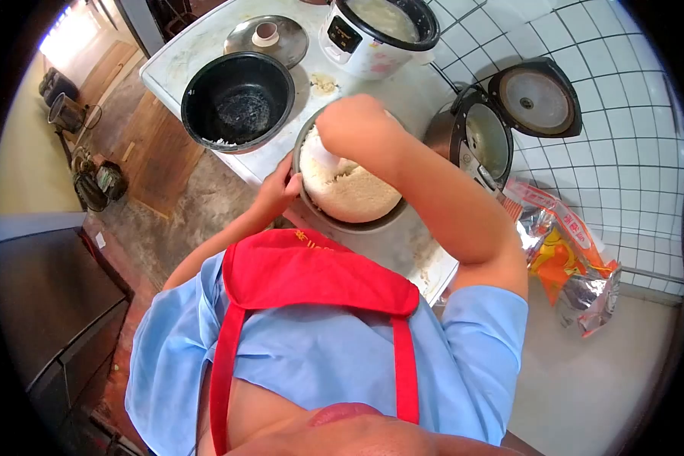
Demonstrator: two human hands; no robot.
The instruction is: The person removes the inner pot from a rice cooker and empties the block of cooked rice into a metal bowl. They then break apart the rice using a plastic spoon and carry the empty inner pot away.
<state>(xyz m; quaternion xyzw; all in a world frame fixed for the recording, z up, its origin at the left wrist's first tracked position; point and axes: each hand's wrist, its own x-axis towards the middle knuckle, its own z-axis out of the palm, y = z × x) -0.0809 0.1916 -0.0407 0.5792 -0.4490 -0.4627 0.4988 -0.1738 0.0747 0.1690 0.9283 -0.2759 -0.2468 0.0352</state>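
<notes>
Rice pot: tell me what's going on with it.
The person's left hand holds the rice pot at its side. The right hand is closed above the rice, apparently gripping a pale tool, mostly hidden. The rice is broken up near its middle. A black pot stands alongside.

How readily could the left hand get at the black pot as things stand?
Probably yes: the left hand touches the rice pot's rim, and the black pot stands just beyond, open-topped, with nothing visible blocking the way.

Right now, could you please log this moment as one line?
left hand: touching bowl | right hand: closed over rice, grip contents unclear | black pot: beside bowl
</notes>
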